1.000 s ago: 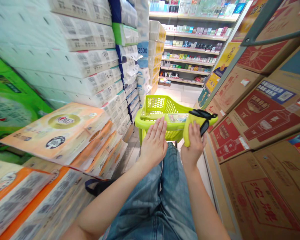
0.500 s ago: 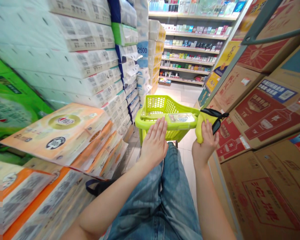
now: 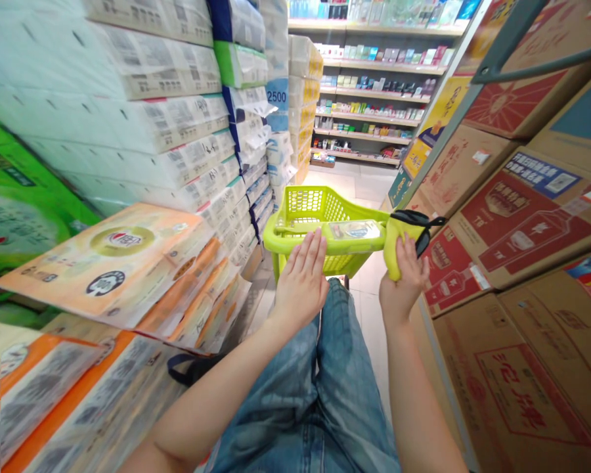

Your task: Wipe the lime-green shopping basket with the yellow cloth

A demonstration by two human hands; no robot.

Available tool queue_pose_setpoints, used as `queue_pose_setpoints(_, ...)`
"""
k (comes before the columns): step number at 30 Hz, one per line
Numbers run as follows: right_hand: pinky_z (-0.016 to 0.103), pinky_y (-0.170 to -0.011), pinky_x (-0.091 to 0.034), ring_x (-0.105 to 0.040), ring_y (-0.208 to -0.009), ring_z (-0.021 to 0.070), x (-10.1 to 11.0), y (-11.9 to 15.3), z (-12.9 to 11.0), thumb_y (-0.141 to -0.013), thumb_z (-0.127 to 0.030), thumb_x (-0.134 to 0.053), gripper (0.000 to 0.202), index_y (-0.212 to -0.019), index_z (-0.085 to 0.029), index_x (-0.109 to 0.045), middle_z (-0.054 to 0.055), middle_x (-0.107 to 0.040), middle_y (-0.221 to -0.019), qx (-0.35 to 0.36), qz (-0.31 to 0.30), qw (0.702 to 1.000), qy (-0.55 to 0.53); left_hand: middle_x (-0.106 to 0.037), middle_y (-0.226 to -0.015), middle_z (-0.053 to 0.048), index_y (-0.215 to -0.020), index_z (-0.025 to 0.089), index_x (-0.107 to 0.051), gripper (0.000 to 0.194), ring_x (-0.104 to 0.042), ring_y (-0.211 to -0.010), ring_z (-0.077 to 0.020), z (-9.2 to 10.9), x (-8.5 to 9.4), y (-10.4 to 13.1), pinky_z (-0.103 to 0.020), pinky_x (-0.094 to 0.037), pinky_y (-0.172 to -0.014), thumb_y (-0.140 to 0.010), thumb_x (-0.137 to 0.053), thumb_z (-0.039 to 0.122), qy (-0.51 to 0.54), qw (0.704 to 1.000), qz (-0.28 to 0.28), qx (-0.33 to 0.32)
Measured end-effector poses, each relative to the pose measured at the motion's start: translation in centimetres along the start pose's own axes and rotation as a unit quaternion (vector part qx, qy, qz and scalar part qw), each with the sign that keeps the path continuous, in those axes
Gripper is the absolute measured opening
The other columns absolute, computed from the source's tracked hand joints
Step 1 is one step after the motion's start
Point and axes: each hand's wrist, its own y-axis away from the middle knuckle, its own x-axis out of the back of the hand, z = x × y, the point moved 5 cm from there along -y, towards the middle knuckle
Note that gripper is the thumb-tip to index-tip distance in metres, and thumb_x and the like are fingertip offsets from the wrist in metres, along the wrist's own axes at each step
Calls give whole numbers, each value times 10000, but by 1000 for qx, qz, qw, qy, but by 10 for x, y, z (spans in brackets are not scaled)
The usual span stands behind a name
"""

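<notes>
A lime-green plastic shopping cart (image 3: 320,213) with perforated basket walls stands right in front of my legs. My left hand (image 3: 303,279) rests against its near rim, fingers stretched out and side by side, gripping nothing. A label lies under a clear cover (image 3: 354,230) on the cart's handle bar. In my right hand (image 3: 404,279) is a bright yellow soft item with black trim (image 3: 396,243). It sits against the right end of the handle; my fingers curl over it, and its exact kind cannot be made out.
Tissue packs (image 3: 182,118) rise high on the left, with orange packs (image 3: 113,256) jutting out lower down. Cardboard cartons (image 3: 526,210) and a grey metal frame (image 3: 502,49) line the right. Shelves of small boxed goods (image 3: 374,85) stand ahead, past a tiled floor (image 3: 362,180).
The view has shifted very slightly, so the cart and surroundings sit a little further left. Both hands keep their places on the cart and the yellow item.
</notes>
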Motion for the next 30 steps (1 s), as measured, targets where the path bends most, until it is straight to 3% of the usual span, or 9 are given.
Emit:
queue_pose_setpoints(4, 523, -1181, -279, -474, -1425, 233, -3, 0, -16, -726, -29, -385, 780, -1468, -253, -474, 100, -529, -1511, -17, -14, 1000, 3, -178, -1667, -142, -1578, 28, -159, 725, -127, -1558, -248, 1, -1, 0, -424, -197, -1263, -930, -413, 231, 2, 1000, -1, 4)
queue_pose_setpoints(8, 454, -1219, -221, -435, -1451, 201, -12, 14, -79, -792, -43, -415, 723, -1490, -229, -434, 107, -527, -1513, 76, -64, 995, -33, -173, -1669, -138, -1575, 32, -175, 719, -124, -1559, -243, 0, -1, 0, -425, -199, -1262, -919, -409, 212, 1, 1000, 4, 4)
queue_pose_setpoints(11, 436, -1242, -160, -459, -1433, 180, -13, 21, -97, -817, -48, -441, 691, -1483, -230, -438, 96, -563, -1483, 140, -97, 984, -52, -169, -1670, -133, -1573, 35, -189, 719, -119, -1560, -244, -1, -1, 0, -427, -190, -1264, -912, -413, 208, 0, 1000, 5, 1)
queue_pose_setpoints(14, 474, -1249, -123, -490, -1410, 192, -10, 17, -69, -801, -30, -433, 705, -1471, -250, -462, 88, -577, -1469, 151, -97, 983, -47, -181, -1668, -132, -1576, 38, -178, 722, -135, -1558, -237, -1, -1, 0, -422, -197, -1261, -913, -411, 202, 0, 1000, 3, -1)
queue_pose_setpoints(18, 523, -1212, -220, -520, -1387, 229, 0, 2, -1, -752, -29, -412, 730, -1434, -264, -521, 94, -578, -1467, 28, -29, 999, -20, -178, -1668, -132, -1580, 36, -158, 727, -143, -1557, -242, 0, -2, 0, -423, -203, -1259, -922, -411, 213, 4, 1000, 4, -1)
queue_pose_setpoints(20, 543, -1189, -256, -520, -1387, 242, 2, -2, 11, -723, -27, -404, 759, -1429, -277, -528, 93, -576, -1469, -19, -11, 1000, -10, -174, -1669, -134, -1577, 29, -162, 724, -141, -1557, -246, 1, -2, 0, -422, -194, -1262, -924, -412, 215, 2, 1000, 6, 0)
queue_pose_setpoints(23, 523, -1189, -260, -480, -1420, 236, -1, 0, -16, -715, -20, -400, 782, -1454, -260, -495, 103, -544, -1498, -3, -24, 1000, -14, -173, -1669, -136, -1575, 27, -170, 718, -133, -1558, -244, 1, -3, 0, -418, -187, -1263, -925, -412, 212, 0, 1000, 9, 5)
queue_pose_setpoints(27, 452, -1227, -204, -436, -1451, 183, -8, 12, -79, -737, -10, -408, 779, -1481, -238, -445, 92, -528, -1514, 108, -98, 988, -58, -172, -1669, -135, -1573, 33, -183, 723, -122, -1560, -243, 1, -2, 0, -419, -184, -1264, -914, -419, 213, -3, 1000, 6, 3)
queue_pose_setpoints(30, 454, -1249, -133, -467, -1427, 169, -9, 13, -85, -748, -2, -415, 757, -1461, -249, -467, 73, -557, -1491, 158, -124, 977, -72, -174, -1669, -132, -1575, 38, -182, 726, -116, -1560, -237, 0, -1, 0, -420, -186, -1264, -908, -416, 207, -4, 1000, 2, 0)
